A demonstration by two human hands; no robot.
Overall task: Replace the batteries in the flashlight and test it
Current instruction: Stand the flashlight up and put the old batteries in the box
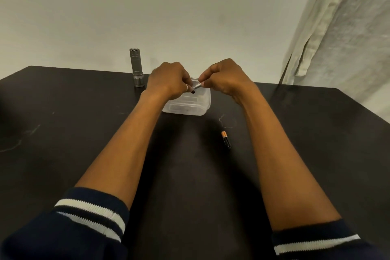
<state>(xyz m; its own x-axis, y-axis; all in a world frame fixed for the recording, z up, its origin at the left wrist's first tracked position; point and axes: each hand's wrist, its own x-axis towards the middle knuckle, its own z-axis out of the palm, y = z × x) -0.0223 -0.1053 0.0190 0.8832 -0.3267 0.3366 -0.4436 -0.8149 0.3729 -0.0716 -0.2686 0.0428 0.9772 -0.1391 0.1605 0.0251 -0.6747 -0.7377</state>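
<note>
I see the left hand (168, 80) and right hand (223, 78) pinching a slim silvery cylinder (197, 86) over a clear plastic tub (190, 110). The ribbed metal flashlight (136, 67) stands upright far left on the counter (63, 133); a copper-tipped battery (226, 139) lies near right.

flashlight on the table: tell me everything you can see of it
The flashlight is a grey, metal-looking cylinder standing upright on the black table, near its far edge by the wall. Grooves ring the body. The bottom end is wider and fluted, and the top rim is notched. Whether the top is open cannot be told. Only the table touches it. The left hand, gripping a small silvery piece together with the right hand, is just to its right, apart from it.
</note>
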